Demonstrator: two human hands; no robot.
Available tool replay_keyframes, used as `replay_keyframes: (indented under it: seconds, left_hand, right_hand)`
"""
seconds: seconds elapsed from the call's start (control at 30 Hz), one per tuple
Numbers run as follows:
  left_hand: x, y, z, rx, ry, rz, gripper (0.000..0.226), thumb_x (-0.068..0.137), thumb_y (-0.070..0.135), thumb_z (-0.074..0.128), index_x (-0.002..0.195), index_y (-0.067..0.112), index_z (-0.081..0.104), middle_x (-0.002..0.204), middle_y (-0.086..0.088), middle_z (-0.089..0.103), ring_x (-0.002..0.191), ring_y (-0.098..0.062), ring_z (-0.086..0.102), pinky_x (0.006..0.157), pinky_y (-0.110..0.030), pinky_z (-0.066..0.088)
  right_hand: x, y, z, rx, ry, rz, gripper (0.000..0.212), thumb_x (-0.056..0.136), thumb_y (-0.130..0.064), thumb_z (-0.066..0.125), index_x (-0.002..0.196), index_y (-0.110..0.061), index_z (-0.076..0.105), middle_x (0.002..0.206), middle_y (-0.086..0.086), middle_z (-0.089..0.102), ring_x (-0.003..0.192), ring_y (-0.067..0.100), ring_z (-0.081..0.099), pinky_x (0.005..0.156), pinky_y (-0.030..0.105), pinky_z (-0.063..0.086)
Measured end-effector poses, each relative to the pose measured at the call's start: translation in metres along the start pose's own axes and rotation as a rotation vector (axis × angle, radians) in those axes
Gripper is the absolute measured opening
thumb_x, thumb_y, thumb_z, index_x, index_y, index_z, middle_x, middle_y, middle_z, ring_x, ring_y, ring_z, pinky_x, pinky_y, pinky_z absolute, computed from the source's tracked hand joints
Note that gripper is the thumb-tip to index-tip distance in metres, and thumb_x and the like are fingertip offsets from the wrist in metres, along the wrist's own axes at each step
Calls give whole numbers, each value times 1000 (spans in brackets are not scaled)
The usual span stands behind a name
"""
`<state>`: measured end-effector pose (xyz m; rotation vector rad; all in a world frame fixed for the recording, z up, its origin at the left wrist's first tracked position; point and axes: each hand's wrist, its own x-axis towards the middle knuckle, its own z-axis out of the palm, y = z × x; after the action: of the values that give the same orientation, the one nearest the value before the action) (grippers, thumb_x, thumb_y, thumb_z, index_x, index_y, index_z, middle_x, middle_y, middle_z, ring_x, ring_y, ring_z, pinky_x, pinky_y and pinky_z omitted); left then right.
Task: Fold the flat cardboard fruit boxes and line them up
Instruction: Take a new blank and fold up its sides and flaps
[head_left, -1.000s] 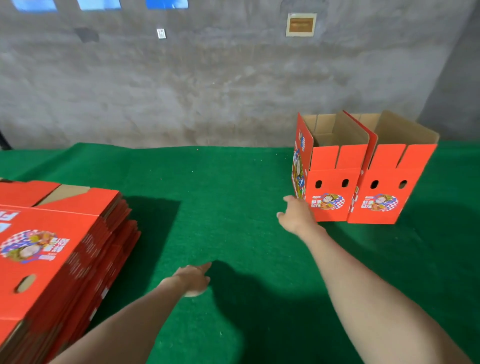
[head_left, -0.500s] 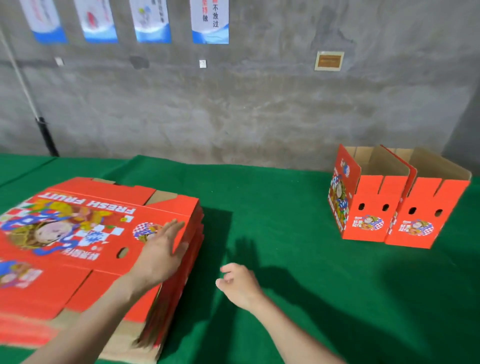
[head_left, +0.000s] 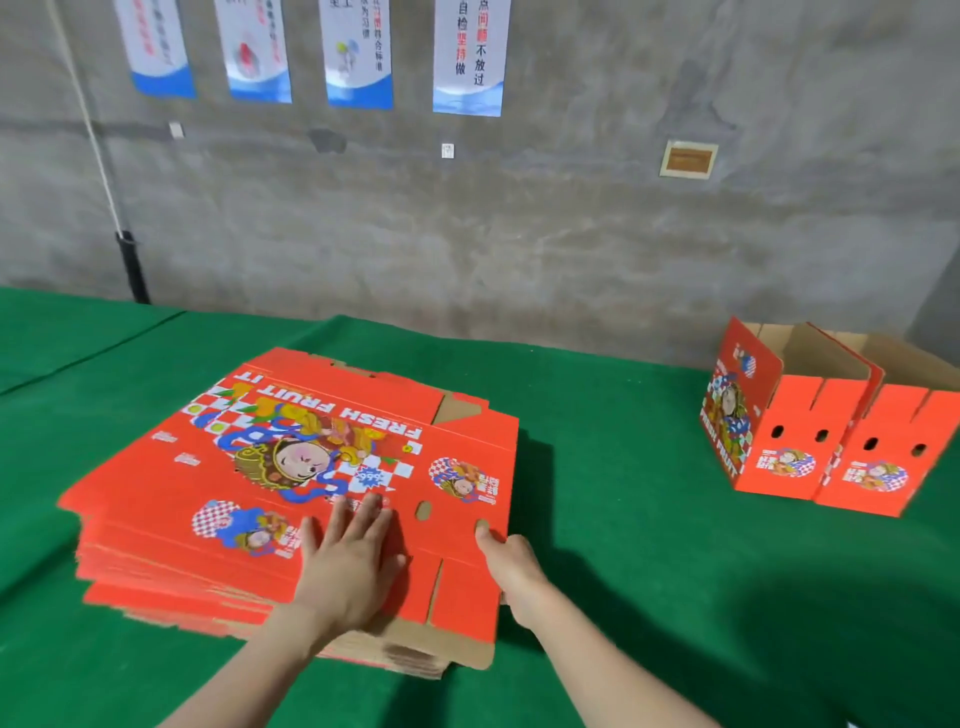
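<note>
A stack of flat red cardboard fruit boxes (head_left: 291, 467) lies on the green table (head_left: 623, 545), left of centre, its top sheet printed with "FRESH FRUIT" and a cartoon figure. My left hand (head_left: 353, 561) presses flat on the near part of the top sheet, fingers spread. My right hand (head_left: 511, 564) grips the right near edge of the top sheet, thumb on top and fingers curled under. Two folded red boxes (head_left: 810, 447) stand side by side at the far right, open tops up, touching each other.
A grey concrete wall with several hanging posters (head_left: 467, 57) runs behind the table. A black post (head_left: 132, 265) with a cord stands at the back left. Bare green cloth separates the stack from the folded boxes.
My view swung left from the folded boxes to the stack. My left hand slid onto the top sheet and my right hand moved from the table to grip the sheet's right edge.
</note>
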<state>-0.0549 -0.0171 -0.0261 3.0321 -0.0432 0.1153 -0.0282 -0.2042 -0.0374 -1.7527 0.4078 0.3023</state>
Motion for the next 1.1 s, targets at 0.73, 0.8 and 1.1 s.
replay_keyframes:
  seconds: [0.73, 0.8, 1.1]
  left_hand:
    - [54, -17, -106, -1534, 114, -63, 10, 84, 10, 66, 94, 7, 65, 82, -12, 69, 59, -17, 65, 55, -26, 53]
    - [49, -4, -106, -1673, 26, 49, 12, 86, 6, 61, 98, 8, 63, 78, -10, 71, 58, -18, 66, 56, -29, 56]
    - [1, 54, -90, -1721, 154, 374, 22, 78, 17, 61, 96, 28, 67, 91, -2, 74, 74, -14, 70, 61, -26, 58]
  right_hand:
    - [-78, 62, -177, 260, 724, -276, 41, 94, -31, 56, 62, -6, 51, 59, 4, 48, 62, 18, 42, 56, 29, 34]
    - [-87, 57, -190, 131, 739, -288, 39, 93, -26, 58, 59, -9, 49, 55, 5, 49, 62, 20, 46, 56, 33, 36]
    - [-116, -42, -202, -421, 668, -703, 56, 86, -19, 69, 135, -10, 44, 123, -1, 49, 93, 20, 58, 91, 35, 45]
